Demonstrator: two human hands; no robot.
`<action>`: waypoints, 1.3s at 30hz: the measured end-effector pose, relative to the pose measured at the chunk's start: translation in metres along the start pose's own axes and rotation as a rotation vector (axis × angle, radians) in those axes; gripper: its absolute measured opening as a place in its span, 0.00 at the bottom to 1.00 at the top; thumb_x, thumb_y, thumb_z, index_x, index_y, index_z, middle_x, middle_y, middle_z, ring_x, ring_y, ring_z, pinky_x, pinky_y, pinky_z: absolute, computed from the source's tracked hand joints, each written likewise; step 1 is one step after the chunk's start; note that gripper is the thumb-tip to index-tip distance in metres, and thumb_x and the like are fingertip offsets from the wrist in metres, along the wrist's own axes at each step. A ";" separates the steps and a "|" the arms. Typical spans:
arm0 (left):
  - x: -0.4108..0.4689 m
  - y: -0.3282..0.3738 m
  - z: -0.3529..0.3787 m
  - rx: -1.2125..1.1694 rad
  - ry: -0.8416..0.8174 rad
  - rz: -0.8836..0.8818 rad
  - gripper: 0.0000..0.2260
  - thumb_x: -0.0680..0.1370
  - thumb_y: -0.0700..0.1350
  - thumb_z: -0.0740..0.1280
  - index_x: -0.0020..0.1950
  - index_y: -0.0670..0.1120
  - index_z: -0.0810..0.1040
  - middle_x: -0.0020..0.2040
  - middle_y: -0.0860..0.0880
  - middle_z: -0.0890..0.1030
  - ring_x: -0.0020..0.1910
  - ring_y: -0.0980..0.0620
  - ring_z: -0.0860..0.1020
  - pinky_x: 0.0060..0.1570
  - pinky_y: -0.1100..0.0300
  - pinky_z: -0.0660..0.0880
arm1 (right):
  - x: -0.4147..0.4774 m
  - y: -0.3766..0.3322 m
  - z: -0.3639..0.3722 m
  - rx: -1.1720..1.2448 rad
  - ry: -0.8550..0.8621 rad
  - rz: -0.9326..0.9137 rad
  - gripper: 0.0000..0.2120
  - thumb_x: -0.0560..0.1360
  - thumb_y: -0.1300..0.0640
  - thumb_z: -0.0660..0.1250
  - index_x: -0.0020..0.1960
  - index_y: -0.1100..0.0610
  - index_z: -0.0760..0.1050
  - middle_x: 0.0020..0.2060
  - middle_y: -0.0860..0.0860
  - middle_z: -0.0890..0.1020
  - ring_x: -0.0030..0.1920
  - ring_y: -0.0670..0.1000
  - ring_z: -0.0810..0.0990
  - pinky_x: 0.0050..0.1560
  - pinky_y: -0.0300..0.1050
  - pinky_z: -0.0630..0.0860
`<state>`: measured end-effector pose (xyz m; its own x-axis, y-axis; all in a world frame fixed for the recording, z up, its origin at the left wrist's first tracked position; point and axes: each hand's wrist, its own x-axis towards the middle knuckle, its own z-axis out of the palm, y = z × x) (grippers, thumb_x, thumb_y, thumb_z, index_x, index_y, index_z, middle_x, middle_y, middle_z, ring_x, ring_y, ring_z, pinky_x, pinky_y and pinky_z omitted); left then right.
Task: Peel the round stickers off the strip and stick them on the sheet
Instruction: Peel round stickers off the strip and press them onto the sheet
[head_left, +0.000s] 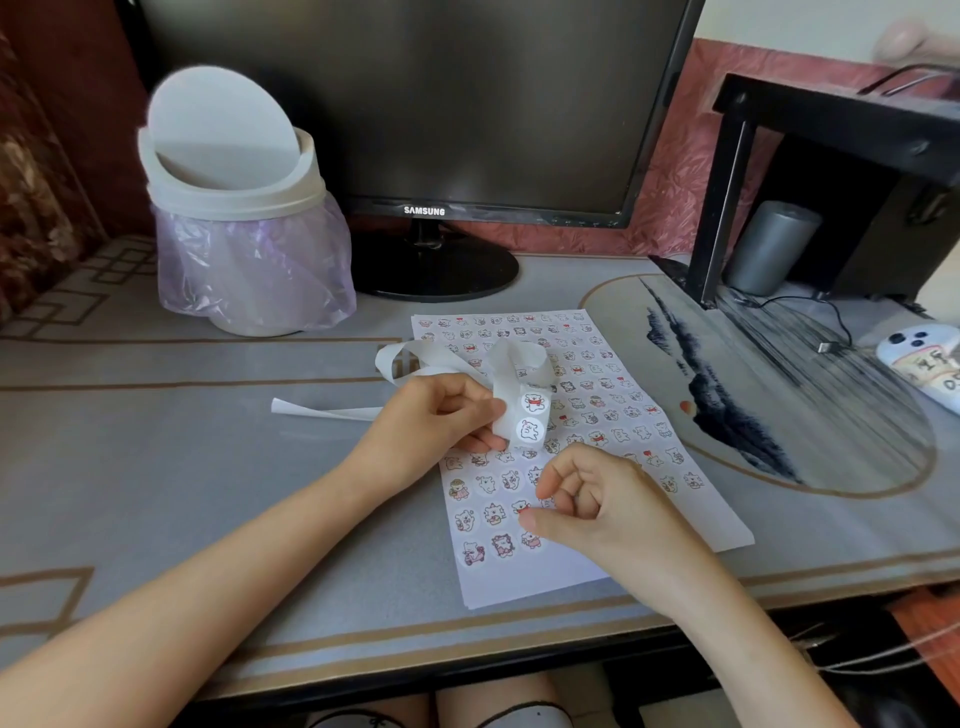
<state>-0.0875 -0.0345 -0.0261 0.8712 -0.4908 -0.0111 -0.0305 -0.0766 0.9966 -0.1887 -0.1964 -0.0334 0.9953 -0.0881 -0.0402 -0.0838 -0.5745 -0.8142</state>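
Observation:
A white paper sheet (691, 525) lies on the desk, covered with several rows of round cartoon stickers. My left hand (441, 415) grips the white backing strip (530, 415) above the sheet; two round stickers show on the strip's lower end. The peeled part of the strip curls away to the left and behind my hand. My right hand (597, 504) hovers low over the sheet's near right part with its fingers curled; the thumb tip presses near a sticker (521, 506) with a red mark. I cannot tell whether a sticker sits between its fingertips.
A small white bin (234, 208) with a purple bag stands at the back left. A black monitor (415, 104) is behind the sheet. A black stand (737, 171), a grey cylinder (769, 249), a cable and a phone (924, 358) are at the right.

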 end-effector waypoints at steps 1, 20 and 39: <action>0.000 0.000 0.000 0.001 0.000 0.000 0.04 0.77 0.39 0.66 0.42 0.39 0.77 0.35 0.46 0.83 0.35 0.55 0.83 0.36 0.69 0.77 | 0.000 0.001 0.000 0.001 -0.005 -0.005 0.09 0.67 0.53 0.75 0.39 0.48 0.75 0.27 0.40 0.74 0.28 0.41 0.68 0.38 0.44 0.70; -0.002 0.004 -0.001 -0.011 0.070 0.096 0.07 0.78 0.40 0.65 0.44 0.36 0.77 0.33 0.43 0.81 0.29 0.54 0.79 0.31 0.65 0.76 | 0.003 -0.016 -0.013 0.192 -0.045 -0.082 0.04 0.71 0.60 0.71 0.41 0.52 0.77 0.35 0.48 0.79 0.32 0.47 0.73 0.34 0.37 0.71; -0.004 0.011 -0.001 -0.141 0.084 0.163 0.09 0.79 0.42 0.62 0.42 0.40 0.76 0.30 0.47 0.80 0.31 0.51 0.81 0.31 0.61 0.78 | 0.037 -0.029 -0.001 0.235 0.289 -0.263 0.08 0.69 0.64 0.73 0.41 0.52 0.80 0.37 0.47 0.83 0.39 0.46 0.79 0.42 0.36 0.74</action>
<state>-0.0909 -0.0329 -0.0152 0.8981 -0.4127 0.1522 -0.1106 0.1229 0.9862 -0.1490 -0.1835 -0.0103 0.9241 -0.2063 0.3218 0.2169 -0.4101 -0.8859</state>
